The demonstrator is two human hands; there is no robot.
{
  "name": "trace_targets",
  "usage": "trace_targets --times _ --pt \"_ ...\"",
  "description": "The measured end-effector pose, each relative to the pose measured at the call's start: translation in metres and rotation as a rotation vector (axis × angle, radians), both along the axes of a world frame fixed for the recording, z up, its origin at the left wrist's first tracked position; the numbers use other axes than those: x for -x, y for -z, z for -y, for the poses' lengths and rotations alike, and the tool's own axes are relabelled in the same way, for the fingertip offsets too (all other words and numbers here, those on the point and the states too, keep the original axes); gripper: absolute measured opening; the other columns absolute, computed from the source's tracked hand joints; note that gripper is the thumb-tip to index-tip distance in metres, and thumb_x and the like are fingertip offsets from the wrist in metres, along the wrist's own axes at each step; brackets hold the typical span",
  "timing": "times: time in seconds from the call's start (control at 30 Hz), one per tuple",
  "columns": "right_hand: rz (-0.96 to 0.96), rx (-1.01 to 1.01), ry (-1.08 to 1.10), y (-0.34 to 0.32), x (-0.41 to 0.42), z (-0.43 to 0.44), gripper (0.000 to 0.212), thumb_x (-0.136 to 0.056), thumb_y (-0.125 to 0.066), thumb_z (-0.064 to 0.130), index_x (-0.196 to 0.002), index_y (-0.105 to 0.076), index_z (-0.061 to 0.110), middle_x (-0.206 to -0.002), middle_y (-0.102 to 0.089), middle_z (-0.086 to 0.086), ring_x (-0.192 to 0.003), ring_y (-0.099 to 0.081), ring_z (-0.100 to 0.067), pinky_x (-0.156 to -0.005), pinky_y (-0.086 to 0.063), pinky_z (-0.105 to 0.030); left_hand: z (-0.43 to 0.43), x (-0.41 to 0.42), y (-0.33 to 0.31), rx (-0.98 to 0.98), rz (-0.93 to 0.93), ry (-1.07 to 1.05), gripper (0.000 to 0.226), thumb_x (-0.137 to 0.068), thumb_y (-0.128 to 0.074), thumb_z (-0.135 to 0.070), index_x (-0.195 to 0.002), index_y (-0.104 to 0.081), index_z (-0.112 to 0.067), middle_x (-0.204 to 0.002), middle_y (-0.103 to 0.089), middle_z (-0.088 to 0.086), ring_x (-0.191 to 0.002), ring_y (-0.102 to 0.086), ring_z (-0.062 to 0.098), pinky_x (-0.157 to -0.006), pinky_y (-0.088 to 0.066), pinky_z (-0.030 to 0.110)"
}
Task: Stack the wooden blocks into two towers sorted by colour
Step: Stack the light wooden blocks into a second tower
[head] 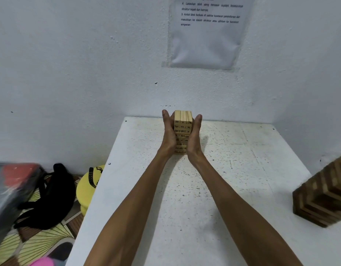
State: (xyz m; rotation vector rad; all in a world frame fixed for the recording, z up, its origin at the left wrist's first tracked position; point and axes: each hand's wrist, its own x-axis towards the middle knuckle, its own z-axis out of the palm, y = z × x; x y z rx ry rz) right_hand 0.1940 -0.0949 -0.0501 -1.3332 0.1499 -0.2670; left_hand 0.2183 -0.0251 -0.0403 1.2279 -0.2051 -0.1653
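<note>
Left hand [168, 135], right hand [195, 138], straight-fingered, flat against pale tower [182, 124] numbered 23, 4.

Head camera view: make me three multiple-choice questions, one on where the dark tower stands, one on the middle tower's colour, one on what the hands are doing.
1. Where does the dark tower stand? A) right edge of the table B) floor C) against the far wall
2. What colour is the middle tower? A) red B) pale wood C) black
3. How do the left hand and right hand meet it? A) hovering apart B) lifting one block C) flat against its sides
Answers: A, it sits at the table's right; B, its numbered blocks are pale; C, straight fingers press both sides.
</note>
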Motion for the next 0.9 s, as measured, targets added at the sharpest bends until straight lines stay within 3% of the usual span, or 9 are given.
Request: trace_targets --times 0.33,0.5,0.63,0.73,0.8,0.9 --pt "0.019 0.022 0.057 0.005 -0.003 -0.003 0.082 -0.102 -0.012 0.070 -0.140 -0.062 0.017 -0.121 -0.075 -0.005 -0.113 -0.072 -0.020 -0.095 -0.058 -0.038 0.001 0.003 -0.003 -0.030 0.026 -0.039 0.086 -0.109 -0.005 -0.057 -0.131 -0.061 0.004 -0.098 -0.078 0.006 -0.093 -0.077 0.017 -0.074 -0.058 0.022" --pt "0.020 0.003 0.096 0.005 0.005 -0.001 0.082 -0.097 -0.024 0.078 -0.148 -0.053 0.021 -0.138 -0.066 -0.006 -0.125 -0.065 -0.023 -0.105 -0.054 -0.048 -0.004 0.006 0.005 -0.037 0.037 -0.022 0.084 -0.108 -0.003 -0.059 -0.142 -0.058 -0.006 -0.117 -0.076 0.007 -0.107 -0.074 0.016 -0.084 -0.059 0.024" --pt "0.016 0.049 0.133 0.014 0.018 0.012 0.066 -0.102 -0.031 0.063 -0.154 -0.044 0.026 -0.143 -0.058 0.016 -0.136 -0.050 -0.001 -0.118 -0.037 -0.034 -0.013 0.002 0.020 -0.118 -0.022 -0.037 0.099 -0.091 -0.012 -0.086 -0.155 -0.046 -0.018 -0.147 -0.060 0.008 -0.132 -0.060 0.020 -0.112 -0.048 0.044" --pt "0.049 0.150 0.091 0.024 0.032 0.027 0.061 -0.098 -0.050 0.042 -0.154 -0.042 0.021 -0.145 -0.059 0.006 -0.135 -0.054 -0.005 -0.105 -0.047 -0.028 -0.020 0.003 0.034 -0.120 -0.055 0.003 0.090 -0.092 -0.024 -0.087 -0.150 -0.052 -0.024 -0.150 -0.057 0.008 -0.141 -0.051 0.029 -0.119 -0.038 0.057" --pt "0.077 0.209 0.048 0.027 0.038 0.034 0.062 -0.095 -0.059 0.029 -0.153 -0.041 0.019 -0.145 -0.060 0.002 -0.135 -0.056 -0.010 -0.105 -0.052 -0.038 -0.023 0.002 0.040 -0.080 -0.095 0.060 0.074 -0.097 -0.039 -0.079 -0.143 -0.059 -0.025 -0.147 -0.058 0.012 -0.142 -0.048 0.036 -0.118 -0.033 0.068" --pt "0.093 0.299 0.031 0.026 0.039 0.038 0.066 -0.091 -0.066 0.022 -0.153 -0.042 0.023 -0.143 -0.061 0.007 -0.137 -0.054 -0.014 -0.111 -0.047 -0.056 -0.028 -0.008 0.061 -0.061 -0.115 0.080 0.066 -0.096 -0.056 -0.068 -0.147 -0.054 -0.027 -0.157 -0.045 0.014 -0.150 -0.035 0.041 -0.115 -0.025 0.078"
